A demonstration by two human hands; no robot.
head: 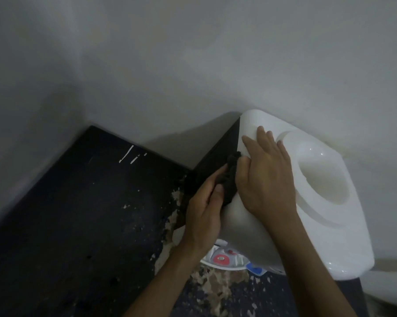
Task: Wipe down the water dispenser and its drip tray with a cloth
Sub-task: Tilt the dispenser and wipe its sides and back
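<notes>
A white water dispenser (325, 220) with an empty round bottle well (323, 177) stands against the wall, seen from above. Its left side panel is black. My left hand (203, 207) grips a dark cloth (231, 177) against that black side, close to the top edge. My right hand (264, 175) lies flat on the white top, fingers straight and pointing toward the wall. Below the front lip I see a red tap (220, 258), a blue tap (257, 269) and part of the white drip tray (215, 266).
A black, scratched counter surface (83, 213) with chipped, flaking patches stretches left of the dispenser into a wall corner. A grey wall (193, 65) runs behind everything. A white curved object (385, 289) sits at the lower right edge.
</notes>
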